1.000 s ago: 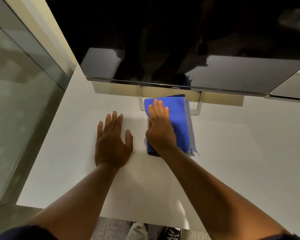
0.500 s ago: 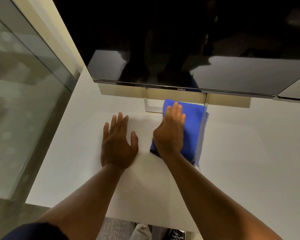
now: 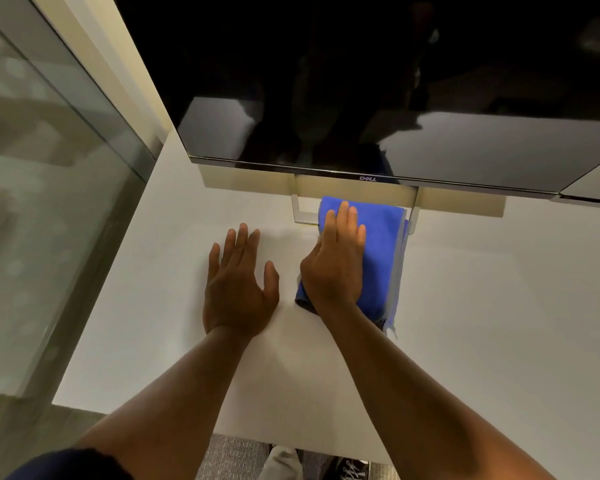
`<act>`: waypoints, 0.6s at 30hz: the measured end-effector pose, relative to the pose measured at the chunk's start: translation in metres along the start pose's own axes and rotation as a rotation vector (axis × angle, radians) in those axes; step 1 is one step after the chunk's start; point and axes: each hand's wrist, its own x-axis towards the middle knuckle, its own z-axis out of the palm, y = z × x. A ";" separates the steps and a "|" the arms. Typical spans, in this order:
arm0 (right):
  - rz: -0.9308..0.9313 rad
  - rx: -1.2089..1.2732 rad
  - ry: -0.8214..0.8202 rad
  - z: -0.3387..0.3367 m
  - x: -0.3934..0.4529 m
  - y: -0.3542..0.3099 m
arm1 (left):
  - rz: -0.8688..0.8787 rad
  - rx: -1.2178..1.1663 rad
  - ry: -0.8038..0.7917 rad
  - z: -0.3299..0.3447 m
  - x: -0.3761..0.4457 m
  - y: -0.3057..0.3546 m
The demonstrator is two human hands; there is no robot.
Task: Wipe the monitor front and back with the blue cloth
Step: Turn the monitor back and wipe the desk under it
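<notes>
A folded blue cloth (image 3: 381, 258) lies on the white desk (image 3: 482, 323), its far end over the monitor's silver stand (image 3: 300, 213). My right hand (image 3: 333, 268) lies on the cloth's left half with fingers stretched forward. The thumb is tucked around the cloth's left edge, and the near left corner is bunched and slightly raised. My left hand (image 3: 238, 285) rests flat on the desk just left of the cloth, fingers spread, holding nothing. The dark, switched-off monitor (image 3: 361, 81) hangs over the desk's far side; only its front shows.
A glass partition (image 3: 42, 202) with a pale frame runs along the desk's left side. The edge of a second monitor (image 3: 596, 188) shows at the far right. Shoes (image 3: 347, 469) and grey carpet show below the desk's near edge.
My right hand has slid the cloth a little to the right over the stand and turned it slightly. My left hand stays flat on the desk.
</notes>
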 end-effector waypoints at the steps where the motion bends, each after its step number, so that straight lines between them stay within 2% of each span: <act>1: -0.051 -0.017 -0.023 0.001 -0.001 -0.001 | 0.001 -0.002 0.000 0.000 0.000 0.000; 4: -0.223 0.018 -0.063 0.003 -0.004 0.000 | 0.005 -0.012 0.008 -0.002 0.000 0.001; 6: -0.214 0.095 0.042 -0.001 0.001 0.005 | 0.003 -0.012 0.007 -0.003 -0.001 0.002; 8: -0.149 0.124 0.170 -0.011 0.010 0.010 | -0.005 -0.016 0.003 -0.004 0.000 0.002; 11: -0.031 0.134 0.277 -0.022 0.022 0.016 | -0.003 -0.022 0.001 -0.004 0.000 0.001; 16: 0.436 0.457 0.402 -0.043 0.021 0.028 | 0.000 -0.025 0.013 -0.007 -0.001 0.003; 18: 0.425 0.507 0.493 -0.047 0.013 0.032 | 0.001 -0.013 0.005 -0.007 0.000 0.003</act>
